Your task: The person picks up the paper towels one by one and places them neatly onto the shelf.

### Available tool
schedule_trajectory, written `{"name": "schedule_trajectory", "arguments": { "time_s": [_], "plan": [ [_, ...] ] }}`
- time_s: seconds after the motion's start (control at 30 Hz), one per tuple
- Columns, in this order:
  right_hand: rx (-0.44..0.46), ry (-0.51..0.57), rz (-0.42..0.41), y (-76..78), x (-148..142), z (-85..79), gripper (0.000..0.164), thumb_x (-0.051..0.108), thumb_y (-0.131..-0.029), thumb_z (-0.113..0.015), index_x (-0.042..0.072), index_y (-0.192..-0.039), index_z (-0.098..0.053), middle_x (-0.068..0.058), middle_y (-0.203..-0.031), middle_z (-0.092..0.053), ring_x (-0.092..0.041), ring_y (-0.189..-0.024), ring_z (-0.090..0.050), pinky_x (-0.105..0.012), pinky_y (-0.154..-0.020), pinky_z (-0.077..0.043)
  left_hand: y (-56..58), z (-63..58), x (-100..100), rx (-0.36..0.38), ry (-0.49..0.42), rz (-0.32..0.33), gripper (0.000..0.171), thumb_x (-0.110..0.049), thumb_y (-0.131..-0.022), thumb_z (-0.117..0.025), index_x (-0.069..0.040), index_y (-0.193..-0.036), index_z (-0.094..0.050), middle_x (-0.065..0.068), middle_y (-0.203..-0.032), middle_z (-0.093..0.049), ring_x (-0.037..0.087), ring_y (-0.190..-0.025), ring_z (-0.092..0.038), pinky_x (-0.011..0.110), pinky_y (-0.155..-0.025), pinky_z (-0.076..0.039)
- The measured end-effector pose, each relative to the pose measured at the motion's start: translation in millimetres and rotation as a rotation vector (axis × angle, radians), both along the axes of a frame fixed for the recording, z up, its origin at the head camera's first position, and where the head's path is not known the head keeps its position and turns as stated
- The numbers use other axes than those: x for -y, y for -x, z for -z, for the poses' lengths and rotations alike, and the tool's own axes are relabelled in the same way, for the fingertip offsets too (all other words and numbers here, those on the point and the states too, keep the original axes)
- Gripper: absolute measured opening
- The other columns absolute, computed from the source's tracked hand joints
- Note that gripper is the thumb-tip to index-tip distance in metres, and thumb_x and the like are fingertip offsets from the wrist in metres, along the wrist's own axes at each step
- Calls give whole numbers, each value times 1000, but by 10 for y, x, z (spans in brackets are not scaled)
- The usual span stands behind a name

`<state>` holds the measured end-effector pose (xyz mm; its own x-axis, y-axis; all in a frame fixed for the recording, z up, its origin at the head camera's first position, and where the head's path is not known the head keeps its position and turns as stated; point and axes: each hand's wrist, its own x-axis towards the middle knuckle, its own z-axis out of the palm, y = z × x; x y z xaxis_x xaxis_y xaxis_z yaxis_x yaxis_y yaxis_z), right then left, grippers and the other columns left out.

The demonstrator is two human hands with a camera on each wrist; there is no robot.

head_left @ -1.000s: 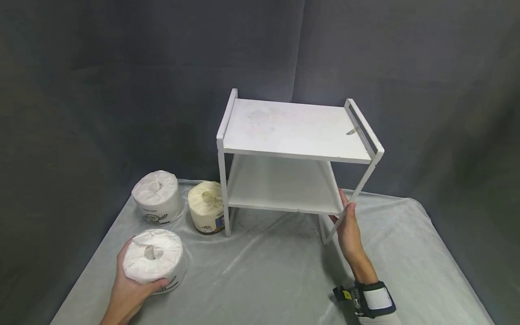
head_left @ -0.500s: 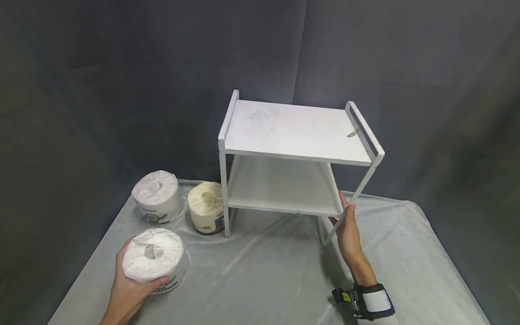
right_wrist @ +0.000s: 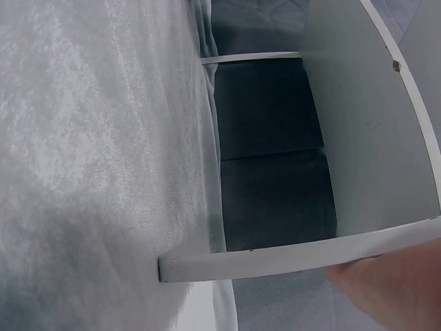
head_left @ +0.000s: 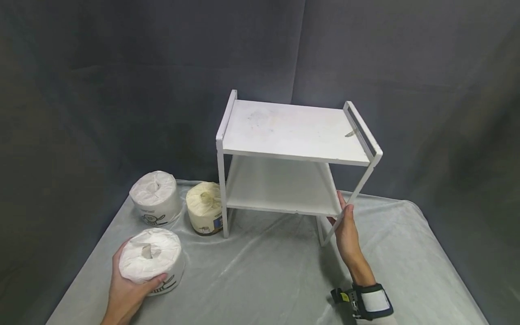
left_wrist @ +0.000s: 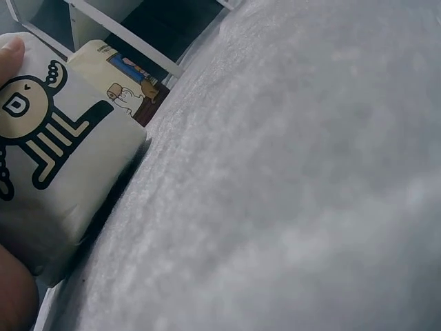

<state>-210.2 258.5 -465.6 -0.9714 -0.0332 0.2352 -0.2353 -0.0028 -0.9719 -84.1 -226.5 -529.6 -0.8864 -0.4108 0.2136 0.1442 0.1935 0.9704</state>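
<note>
My left hand [head_left: 125, 286] grips a white paper-wrapped toilet roll [head_left: 151, 258] at the front left of the table, its thumb across the near side. In the left wrist view, the cartoon print of that roll [left_wrist: 76, 186] shows at the left edge, its base close to the cloth. With my right hand [head_left: 346, 232] I hold the lower right leg of a white two-tier shelf [head_left: 296, 131]. The right wrist view shows the shelf's leg [right_wrist: 289, 261] with part of the hand [right_wrist: 393, 286] against it. Some right fingers are hidden behind the frame.
Another white toilet roll [head_left: 156, 196] stands at the back left. Beside it, a cream toilet roll [head_left: 204, 207] sits partly behind the shelf's left leg. A grey cloth [head_left: 260, 275] covers the table, and a dark curtain [head_left: 260, 49] hangs behind.
</note>
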Motion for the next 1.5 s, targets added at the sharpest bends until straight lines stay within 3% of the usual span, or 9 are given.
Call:
{"name": "schedule_trajectory", "arguments": {
  "time_s": [0.4,1.07,1.5],
  "plan": [
    [-9,-17,14,-6,-8,8,78,60,-112,-9,9,-171,-5,-15,-175,-14,-39,-161,-15,-66,-127,-10,27,-40,-27,-29,-127,-19,117,26,-60,-85,-14,-159,-36,-6,-142,-50,8,-127,-47,12,-103,-35],
    [-24,5,6,-5,-2,5,80,62,-111,-12,9,-170,-7,-14,-177,-8,-39,-162,-10,-69,-126,-6,16,-190,-224,-60,-153,-7,118,28,-59,-85,-14,-159,-37,-3,-143,-51,10,-127,-48,13,-105,-37],
    [-38,-22,7,7,-1,11,80,61,-111,-10,8,-170,-6,-17,-176,-8,-42,-161,-11,-71,-125,-6,14,-484,-469,-111,-205,30,117,28,-59,-84,-13,-159,-37,3,-144,-52,16,-127,-50,16,-105,-40]
  ]
}}
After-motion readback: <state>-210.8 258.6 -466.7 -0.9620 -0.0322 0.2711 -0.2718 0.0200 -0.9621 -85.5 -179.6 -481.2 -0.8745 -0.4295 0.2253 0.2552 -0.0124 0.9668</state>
